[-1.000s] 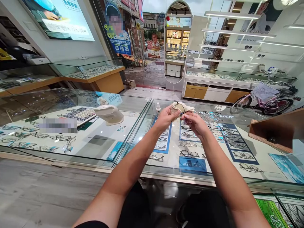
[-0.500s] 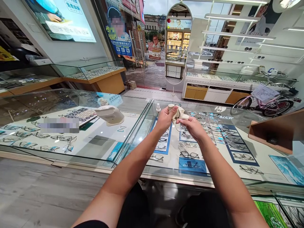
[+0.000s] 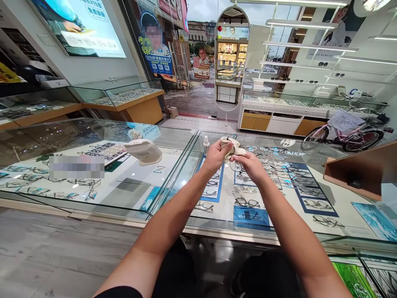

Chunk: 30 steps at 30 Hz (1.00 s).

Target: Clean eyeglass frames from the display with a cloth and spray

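Above the glass display case (image 3: pixel 217 227), my left hand (image 3: pixel 218 154) is closed on a cream cloth (image 3: pixel 238 151) bunched around a pair of glasses. A dark bit of the frame (image 3: pixel 232 136) shows at the cloth's top edge; the rest is mostly covered. My right hand (image 3: pixel 250 164) pinches the cloth's lower right side, its fingertips close to those of my left hand. Just left of the hands, a small white bottle (image 3: pixel 206 145) stands on the glass top.
A white device (image 3: pixel 144 151) stands on the left case. Rows of glasses (image 3: pixel 247 202) lie under the glass. At the right is a brown wooden stand (image 3: pixel 353 178). An oval mirror (image 3: pixel 232 62) and a bicycle (image 3: pixel 347 128) are farther back.
The cloth has shifted slightly and its folds differ between my fingers. Both hands stay in nearly the same place.
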Each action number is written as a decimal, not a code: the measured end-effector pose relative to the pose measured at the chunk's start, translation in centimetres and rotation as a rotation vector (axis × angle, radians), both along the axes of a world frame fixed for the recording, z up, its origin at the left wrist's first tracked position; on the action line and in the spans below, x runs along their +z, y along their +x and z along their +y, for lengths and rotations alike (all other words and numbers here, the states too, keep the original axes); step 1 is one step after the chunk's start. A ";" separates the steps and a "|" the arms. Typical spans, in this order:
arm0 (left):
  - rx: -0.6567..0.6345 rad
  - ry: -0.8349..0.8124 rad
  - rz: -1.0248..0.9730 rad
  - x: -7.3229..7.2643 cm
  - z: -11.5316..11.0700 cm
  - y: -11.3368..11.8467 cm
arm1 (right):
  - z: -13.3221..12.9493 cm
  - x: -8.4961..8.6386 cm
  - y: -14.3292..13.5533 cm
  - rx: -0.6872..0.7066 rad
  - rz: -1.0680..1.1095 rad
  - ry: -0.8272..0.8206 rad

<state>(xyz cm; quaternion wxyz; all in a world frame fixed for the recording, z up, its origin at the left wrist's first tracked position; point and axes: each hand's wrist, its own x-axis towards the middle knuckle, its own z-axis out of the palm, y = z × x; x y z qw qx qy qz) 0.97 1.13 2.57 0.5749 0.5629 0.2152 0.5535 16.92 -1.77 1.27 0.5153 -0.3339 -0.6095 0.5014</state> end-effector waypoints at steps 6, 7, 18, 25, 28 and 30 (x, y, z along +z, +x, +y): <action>-0.058 -0.019 -0.008 0.0 0.7 -0.7 | -0.3 0.9 0.7 -0.032 0.038 -0.041; -0.084 -0.027 -0.024 0.0 0.8 -0.8 | -0.3 1.0 0.8 -0.035 0.056 -0.046; 0.039 -0.001 -0.037 -0.5 0.3 0.1 | -0.4 0.2 -1.0 -0.013 0.054 -0.037; -0.002 -0.105 -0.112 -0.5 1.1 0.0 | -0.3 0.4 -0.5 -0.063 0.120 -0.037; -0.032 -0.100 -0.100 -0.5 1.4 -0.1 | -0.4 0.9 -0.1 -0.108 0.143 -0.021; -0.018 -0.078 -0.080 -0.5 1.5 -0.3 | -0.5 1.2 0.2 -0.125 0.153 -0.011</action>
